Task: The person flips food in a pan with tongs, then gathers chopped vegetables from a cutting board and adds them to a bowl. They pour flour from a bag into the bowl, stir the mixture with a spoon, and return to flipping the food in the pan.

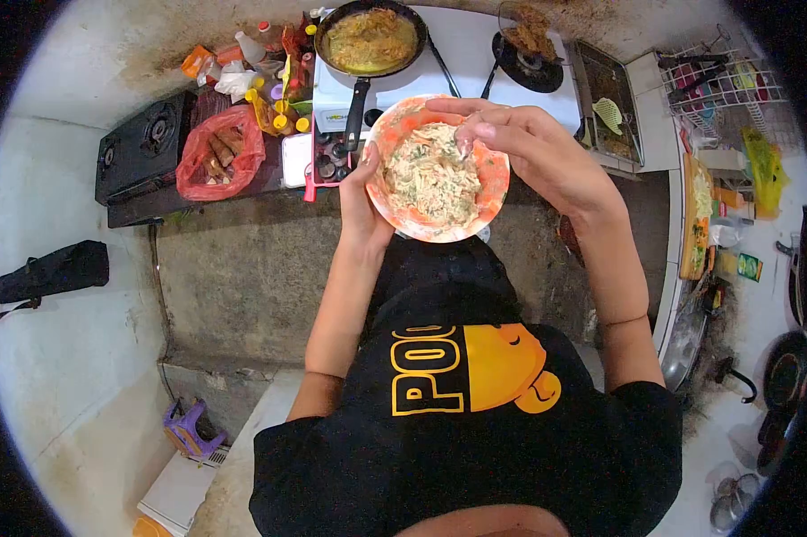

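Note:
My left hand (364, 201) grips the left rim of an orange-and-white bowl (496, 183), thumb on the edge. Inside is a pale, wet mixture (430, 174) of shreds with green flecks. Over the bowl's upper right side is my right hand (542, 148), its thumb and fingertips pinched together at the mixture. A small shiny bit shows at those fingertips, too little of it to name. Beyond the bowl, a frying pan (408, 20) on the white stove (457, 31) holds browning food (368, 40) in oil, its black handle pointing towards me.
Fried food (529, 38) lies in a strainer above the right burner. Bottles (283, 112) and a red plastic bag (193, 170) of brown pieces stand left, beside a black stove (148, 134). On the right are a slotted turner (607, 115), a cutting board (694, 233) and a dish rack (721, 85).

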Demonstrator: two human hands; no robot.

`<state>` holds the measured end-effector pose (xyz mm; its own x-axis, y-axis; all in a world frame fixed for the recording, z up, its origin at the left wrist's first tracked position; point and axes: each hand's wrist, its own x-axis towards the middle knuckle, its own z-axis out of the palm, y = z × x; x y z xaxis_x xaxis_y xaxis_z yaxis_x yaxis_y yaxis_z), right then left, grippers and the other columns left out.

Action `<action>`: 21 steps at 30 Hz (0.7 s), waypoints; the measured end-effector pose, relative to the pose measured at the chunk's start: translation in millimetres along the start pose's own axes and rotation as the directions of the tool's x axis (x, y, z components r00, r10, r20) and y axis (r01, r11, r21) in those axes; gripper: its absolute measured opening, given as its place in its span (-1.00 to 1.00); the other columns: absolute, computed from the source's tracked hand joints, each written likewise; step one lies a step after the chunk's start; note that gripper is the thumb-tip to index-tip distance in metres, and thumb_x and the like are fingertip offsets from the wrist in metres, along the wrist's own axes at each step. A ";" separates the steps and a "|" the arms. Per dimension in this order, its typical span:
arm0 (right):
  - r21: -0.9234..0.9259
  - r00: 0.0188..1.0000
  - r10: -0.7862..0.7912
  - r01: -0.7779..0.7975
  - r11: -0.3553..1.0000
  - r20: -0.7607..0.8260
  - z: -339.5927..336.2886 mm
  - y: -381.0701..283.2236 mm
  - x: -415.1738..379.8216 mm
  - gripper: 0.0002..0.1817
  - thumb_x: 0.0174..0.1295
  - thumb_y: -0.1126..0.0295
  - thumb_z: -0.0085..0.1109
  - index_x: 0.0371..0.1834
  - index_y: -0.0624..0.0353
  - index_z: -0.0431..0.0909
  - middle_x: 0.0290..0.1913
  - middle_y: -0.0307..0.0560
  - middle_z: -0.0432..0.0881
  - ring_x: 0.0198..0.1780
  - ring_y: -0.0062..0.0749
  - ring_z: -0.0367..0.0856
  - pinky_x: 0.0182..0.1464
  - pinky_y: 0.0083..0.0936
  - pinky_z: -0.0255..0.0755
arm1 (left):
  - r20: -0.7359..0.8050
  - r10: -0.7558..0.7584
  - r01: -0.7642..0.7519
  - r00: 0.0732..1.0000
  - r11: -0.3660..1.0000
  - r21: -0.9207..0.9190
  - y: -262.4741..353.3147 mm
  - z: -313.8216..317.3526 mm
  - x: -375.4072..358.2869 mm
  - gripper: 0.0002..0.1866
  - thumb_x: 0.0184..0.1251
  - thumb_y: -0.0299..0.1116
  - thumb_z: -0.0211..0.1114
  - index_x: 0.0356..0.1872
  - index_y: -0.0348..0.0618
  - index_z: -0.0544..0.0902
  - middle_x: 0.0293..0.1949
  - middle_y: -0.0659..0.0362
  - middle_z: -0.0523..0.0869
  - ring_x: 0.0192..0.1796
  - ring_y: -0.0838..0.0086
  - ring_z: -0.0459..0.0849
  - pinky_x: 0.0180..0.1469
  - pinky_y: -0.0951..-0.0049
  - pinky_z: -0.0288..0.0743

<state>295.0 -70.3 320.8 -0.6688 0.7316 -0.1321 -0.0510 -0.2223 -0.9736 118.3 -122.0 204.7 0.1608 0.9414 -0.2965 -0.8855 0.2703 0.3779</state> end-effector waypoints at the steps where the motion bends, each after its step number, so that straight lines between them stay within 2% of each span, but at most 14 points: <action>1: 0.000 1.000 0.000 0.000 1.000 0.000 0.6 -1.3 0.2 -0.76 0.21 0.32 0.10 -0.25 0.29 0.60 0.28 0.18 0.32 0.32 -0.19 0.25 0.34 -0.33 0.04 | 0.000 0.000 0.000 1.000 1.000 0.000 0.2 -0.1 0.3 -0.47 0.38 -0.16 -0.05 0.26 -0.28 0.21 0.20 -0.07 0.40 0.22 0.16 0.42 0.24 0.14 0.32; 4: -0.072 1.000 0.010 -0.011 0.997 -0.010 2.1 -4.8 1.0 -0.77 0.21 0.31 0.10 -0.27 0.28 0.59 0.28 0.17 0.32 0.31 -0.22 0.26 0.34 -0.35 0.05 | -0.003 -0.009 0.009 1.000 1.000 -0.009 0.6 -1.1 1.8 -0.47 0.38 -0.16 -0.05 0.26 -0.27 0.21 0.21 -0.07 0.39 0.24 0.15 0.41 0.25 0.12 0.31; 9: -0.174 0.999 -0.040 0.039 0.984 0.000 2.6 1.6 3.6 -0.83 0.10 0.37 0.19 -0.32 0.23 0.53 0.23 0.09 0.39 0.27 -0.31 0.31 0.31 -0.35 0.10 | -0.011 -0.012 0.012 1.000 1.000 -0.016 -0.3 -5.5 6.0 -0.46 0.38 -0.16 -0.06 0.28 -0.27 0.19 0.22 -0.09 0.37 0.26 0.13 0.38 0.27 0.10 0.29; 13: -0.178 0.999 -0.032 0.028 0.984 -0.022 -1.0 7.5 6.0 -0.85 0.05 0.40 0.22 -0.35 0.18 0.50 0.22 -0.01 0.42 0.25 -0.30 0.31 0.30 -0.33 0.10 | -0.011 0.007 -0.007 1.000 1.000 -0.016 -2.5 -13.3 9.2 -0.46 0.38 -0.16 -0.06 0.28 -0.27 0.20 0.22 -0.10 0.37 0.26 0.12 0.37 0.28 0.10 0.29; 14: -0.478 0.991 -0.104 0.053 0.877 -0.080 -2.5 10.3 5.0 -0.86 0.05 0.39 0.22 -0.36 0.16 0.50 0.21 -0.05 0.43 0.25 -0.28 0.28 0.29 -0.33 0.10 | -0.022 0.008 -0.008 1.000 1.000 -0.011 -2.6 -15.1 9.1 -0.46 0.38 -0.16 -0.06 0.27 -0.28 0.20 0.22 -0.10 0.38 0.25 0.12 0.39 0.27 0.10 0.30; 15: -0.731 0.975 -0.190 0.048 0.681 -0.113 -3.6 12.5 4.5 -0.86 0.05 0.38 0.22 -0.38 0.15 0.50 0.20 -0.08 0.44 0.26 -0.27 0.26 0.28 -0.33 0.10 | -0.032 0.009 -0.009 0.999 1.000 -0.005 -2.2 -16.4 8.8 -0.46 0.37 -0.16 -0.05 0.27 -0.28 0.20 0.21 -0.09 0.39 0.24 0.12 0.40 0.26 0.11 0.30; 16: -0.729 0.976 -0.188 0.048 0.682 -0.112 -3.6 14.2 4.2 -0.86 0.05 0.38 0.22 -0.38 0.15 0.50 0.20 -0.08 0.44 0.26 -0.27 0.26 0.28 -0.33 0.10 | -0.035 0.009 -0.010 0.999 1.000 -0.004 -1.7 -17.1 7.8 -0.46 0.37 -0.16 -0.05 0.27 -0.28 0.20 0.21 -0.09 0.39 0.24 0.12 0.40 0.26 0.11 0.30; 18: -0.817 0.967 -0.229 0.044 0.575 -0.109 -3.8 15.8 4.6 -0.85 0.04 0.36 0.24 -0.35 0.11 0.51 0.17 -0.15 0.45 0.27 -0.21 0.19 0.29 -0.23 0.03 | -0.064 0.004 -0.004 0.998 1.000 -0.007 0.6 -16.7 6.8 -0.48 0.37 -0.19 -0.04 0.25 -0.29 0.23 0.20 -0.07 0.40 0.23 0.16 0.41 0.26 0.14 0.31; 19: -0.817 0.967 -0.229 0.045 0.575 -0.108 -2.9 15.5 3.5 -0.85 0.04 0.36 0.24 -0.35 0.11 0.51 0.17 -0.15 0.45 0.27 -0.21 0.19 0.29 -0.23 0.03 | -0.076 0.002 -0.003 0.997 1.000 -0.008 1.0 -15.7 6.2 -0.50 0.37 -0.21 -0.04 0.24 -0.29 0.24 0.19 -0.06 0.41 0.22 0.18 0.42 0.25 0.16 0.32; 21: -0.950 0.957 -0.258 -0.049 0.309 -0.134 -0.2 14.1 1.4 -0.86 0.02 0.34 0.26 -0.35 0.06 0.57 0.18 -0.19 0.43 0.29 -0.22 0.15 0.27 -0.13 -0.05 | -0.097 0.001 -0.002 0.995 1.000 -0.011 2.0 -13.6 5.7 -0.52 0.37 -0.24 -0.04 0.22 -0.30 0.27 0.18 -0.03 0.43 0.21 0.22 0.44 0.25 0.20 0.33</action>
<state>293.5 -72.4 306.9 -0.5275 0.8436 0.1000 0.7216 0.5071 -0.4714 111.5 -118.8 191.8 0.1170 0.9175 -0.3801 -0.8904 0.2664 0.3691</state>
